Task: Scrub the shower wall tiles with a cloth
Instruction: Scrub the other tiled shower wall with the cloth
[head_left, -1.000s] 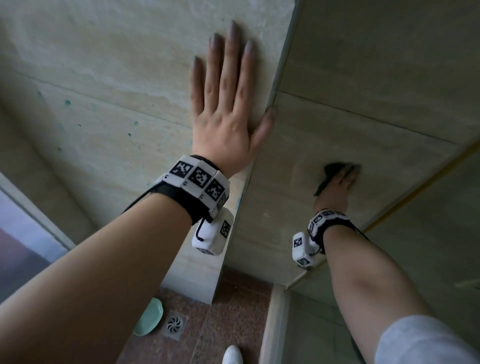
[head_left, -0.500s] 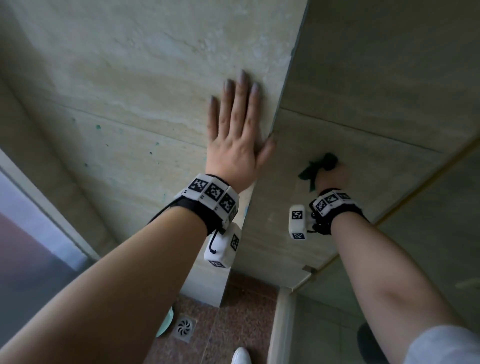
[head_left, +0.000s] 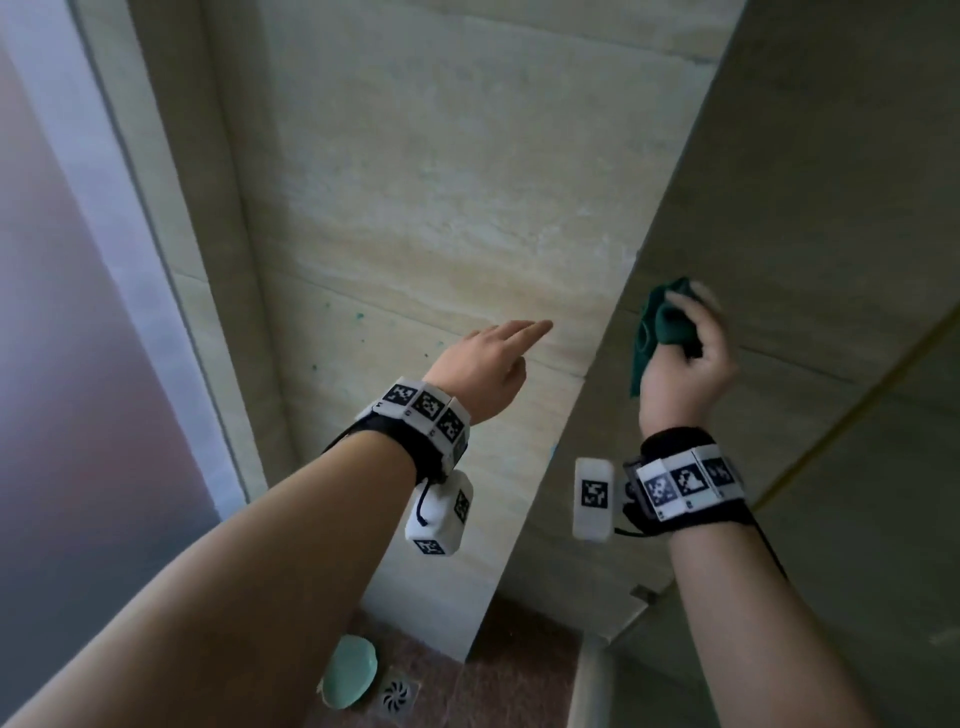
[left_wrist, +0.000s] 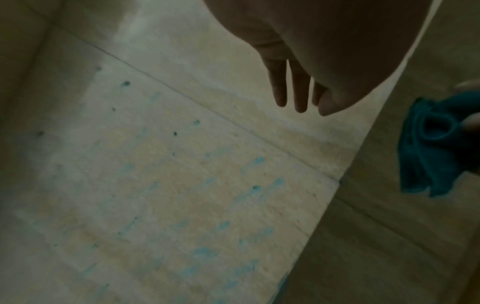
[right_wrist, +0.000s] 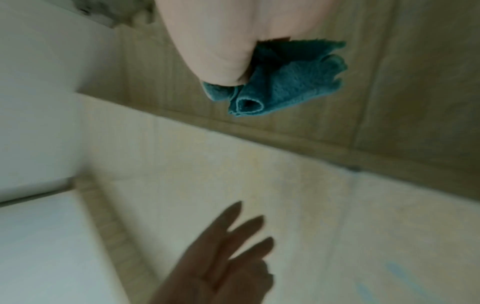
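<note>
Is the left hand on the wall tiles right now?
Apart. The left wrist view shows the left hand with straight fingers hanging off the wall tiles, with lit tile visible between and past them.

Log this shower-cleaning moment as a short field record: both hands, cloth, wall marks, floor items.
left hand: open, fingers straight, empty
right hand: grips the cloth
cloth: teal, bunched, one end hanging below the fist
wall tiles: beige, meeting at a corner
marks: blue-green spots and streaks on the left wall's lower tile
floor drain: round grate
green dish: beside the drain
</note>
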